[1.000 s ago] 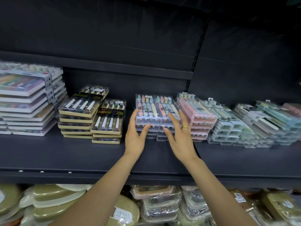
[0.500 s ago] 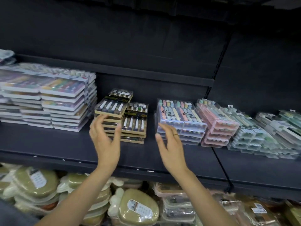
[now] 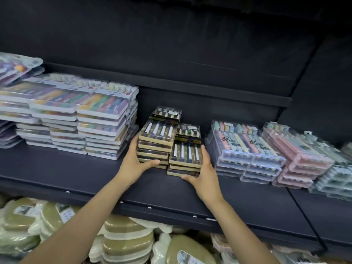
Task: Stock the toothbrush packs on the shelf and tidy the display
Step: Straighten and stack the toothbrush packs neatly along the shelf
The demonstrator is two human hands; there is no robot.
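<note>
Lower frame: bagged olive-green sponge-like goods (image 3: 122,237) on the tier below, out of play. Mid-frame, dark shelf (image 3: 76,174). Left hand (image 3: 133,161) wraps the taller stack of black-and-gold toothbrush packs (image 3: 157,141), thumb across its front; right hand (image 3: 202,172) cups the shorter black-and-gold stack (image 3: 187,155), thumb under its front edge. The two stacks touch but sit staggered. Judgement: stocking looks largely done; squaring remains. White-tray multicolour packs (image 3: 102,119) crowd the left; clear pastel packs (image 3: 243,147) sit just right.
</note>
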